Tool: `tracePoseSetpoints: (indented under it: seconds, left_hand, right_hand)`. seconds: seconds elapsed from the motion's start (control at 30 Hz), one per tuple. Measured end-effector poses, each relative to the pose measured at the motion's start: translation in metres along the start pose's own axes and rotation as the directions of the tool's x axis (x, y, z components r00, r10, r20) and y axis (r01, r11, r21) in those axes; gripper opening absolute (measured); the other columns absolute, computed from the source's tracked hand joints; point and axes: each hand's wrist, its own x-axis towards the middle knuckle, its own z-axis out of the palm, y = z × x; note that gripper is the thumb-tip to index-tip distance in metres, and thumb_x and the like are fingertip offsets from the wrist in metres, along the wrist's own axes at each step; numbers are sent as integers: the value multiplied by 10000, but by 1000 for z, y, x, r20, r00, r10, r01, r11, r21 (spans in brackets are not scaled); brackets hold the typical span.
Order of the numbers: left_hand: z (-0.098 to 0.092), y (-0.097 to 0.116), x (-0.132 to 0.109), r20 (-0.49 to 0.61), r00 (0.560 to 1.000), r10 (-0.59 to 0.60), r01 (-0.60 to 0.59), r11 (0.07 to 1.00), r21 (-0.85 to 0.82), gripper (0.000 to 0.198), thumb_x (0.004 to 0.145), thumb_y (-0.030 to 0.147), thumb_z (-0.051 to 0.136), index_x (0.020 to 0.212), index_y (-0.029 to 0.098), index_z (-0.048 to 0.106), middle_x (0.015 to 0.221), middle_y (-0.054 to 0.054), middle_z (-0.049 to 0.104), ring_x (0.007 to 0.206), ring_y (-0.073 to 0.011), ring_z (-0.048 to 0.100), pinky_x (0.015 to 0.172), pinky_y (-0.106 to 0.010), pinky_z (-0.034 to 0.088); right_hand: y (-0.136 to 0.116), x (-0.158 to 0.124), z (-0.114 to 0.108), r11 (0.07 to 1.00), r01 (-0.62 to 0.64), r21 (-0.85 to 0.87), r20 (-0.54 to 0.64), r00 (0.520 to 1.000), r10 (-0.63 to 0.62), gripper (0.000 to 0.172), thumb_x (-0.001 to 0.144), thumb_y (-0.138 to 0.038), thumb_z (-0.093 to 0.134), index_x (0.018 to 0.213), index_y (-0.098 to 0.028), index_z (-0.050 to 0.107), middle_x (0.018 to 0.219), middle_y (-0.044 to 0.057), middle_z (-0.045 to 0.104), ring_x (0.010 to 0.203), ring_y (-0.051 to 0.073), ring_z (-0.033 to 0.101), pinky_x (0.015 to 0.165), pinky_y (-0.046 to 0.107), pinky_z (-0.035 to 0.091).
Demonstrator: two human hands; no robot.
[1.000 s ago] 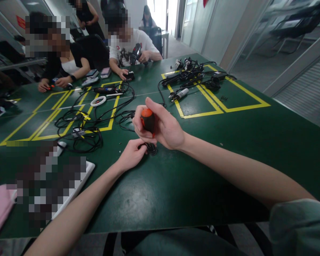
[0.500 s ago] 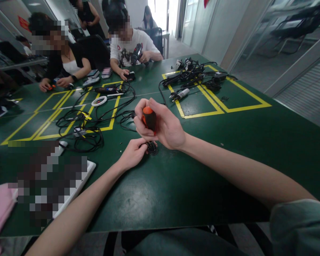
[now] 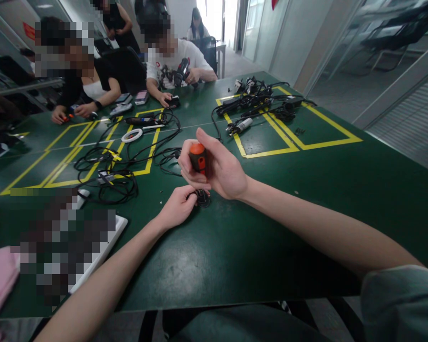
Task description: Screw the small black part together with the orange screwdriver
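An orange and black screwdriver (image 3: 199,159) stands upright in my right hand (image 3: 219,168), its handle end showing between the thumb and curled fingers. Its shaft and tip are hidden below the hand. Directly underneath, a small dark round part (image 3: 203,198) rests on the green table (image 3: 185,270). My left hand (image 3: 178,206) is closed on the left side of that part, thumb and fingers pinching it. What kind of part it is cannot be made out.
Coiled black cables (image 3: 123,183) and a white ring (image 3: 131,136) lie ahead to the left. A heap of black cables and plugs (image 3: 248,102) sits at the back right among yellow tape. A blurred white-edged tray (image 3: 119,223) is at left. Two people (image 3: 180,59) work across the table.
The screwdriver handle has turned a little in my right hand, and the right fingers and thumb have shifted slightly. My left hand stays on the dark part.
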Motion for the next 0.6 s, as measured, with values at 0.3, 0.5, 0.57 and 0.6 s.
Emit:
tracePoseSetpoints:
  seconds: [0.3, 0.5, 0.57, 0.6]
  left_hand:
    - [-1, -7, 0, 17, 999, -37, 38, 998, -41, 399, 874, 69, 455, 1011, 142, 823, 877, -39, 792, 762, -153, 682, 796, -260, 579]
    - [-2, -7, -1, 24, 999, -39, 40, 997, -71, 389, 841, 93, 497, 1032, 160, 829, 861, -27, 784, 716, -148, 639, 806, -273, 582]
    - [-2, -7, -1, 13, 999, -41, 42, 996, -77, 379, 834, 104, 500, 1017, 154, 828, 832, -23, 767, 709, -146, 632, 780, -262, 572]
    - [-2, -7, 0, 12, 999, -47, 48, 996, -81, 375, 831, 106, 501, 1010, 151, 827, 819, -22, 759, 709, -146, 633, 763, -256, 565]
  right_hand:
    - [-2, -2, 1, 1000, 10, 26, -5, 1000, -10, 328, 1103, -481, 467, 890, -231, 482, 549, -115, 408, 392, 65, 274, 383, 164, 280]
    - [0, -1, -1, 999, -14, 35, 10, 1000, 14, 461, 1108, -576, 448, 836, -211, 524, 554, -103, 390, 396, 60, 300, 372, 161, 299]
    - [1, 0, -1, 999, -21, 36, 2, 1000, 21, 490, 1103, -600, 447, 821, -209, 529, 551, -100, 390, 395, 60, 305, 369, 164, 302]
    - [1, 0, -1, 999, -24, 34, 0, 1000, 24, 505, 1101, -611, 443, 810, -208, 531, 548, -98, 392, 393, 60, 307, 368, 167, 303]
